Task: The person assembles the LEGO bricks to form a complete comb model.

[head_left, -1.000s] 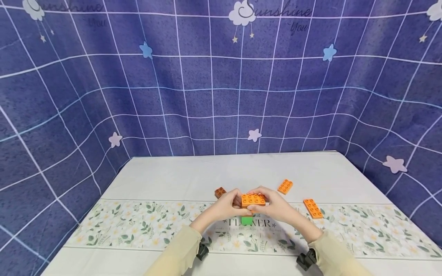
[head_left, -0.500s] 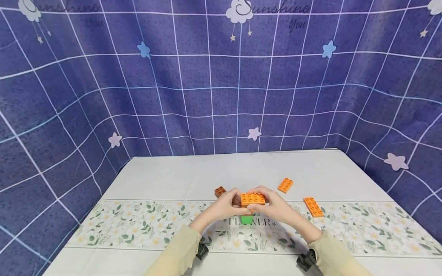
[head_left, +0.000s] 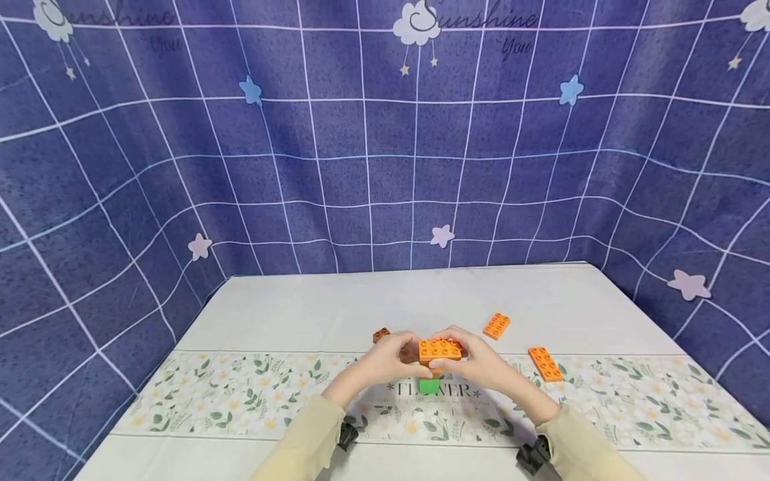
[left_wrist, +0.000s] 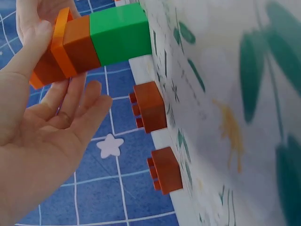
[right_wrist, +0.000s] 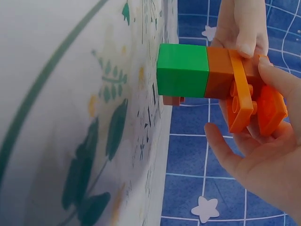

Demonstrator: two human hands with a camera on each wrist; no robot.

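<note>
A toy brick stack stands upright between both hands. At its base is a green block (head_left: 429, 386), with a brown brick (left_wrist: 81, 44) above it. An orange plate (left_wrist: 61, 41) and another brown brick (left_wrist: 51, 68) follow, and a studded orange plate (head_left: 439, 349) tops it. My left hand (head_left: 388, 357) pinches the upper part from the left, thumb in front and fingers behind. From the other side, my right hand (head_left: 481, 361) grips the same upper part with thumb and fingers. In the right wrist view, the orange plates jut out sideways past the brown bricks. Fingers partly hide the upper bricks.
Behind my left hand, two loose brown bricks, one nearer (left_wrist: 149, 107) and another brick (left_wrist: 168, 170), sit on the table. To the right lie a short orange plate (head_left: 496, 325) and a longer orange plate (head_left: 546, 364). A blue gridded curtain (head_left: 337, 167) surrounds the table.
My left hand has shifted slightly left and now covers more of the loose brown brick behind it. The stack and my right hand stay nearly in place.
</note>
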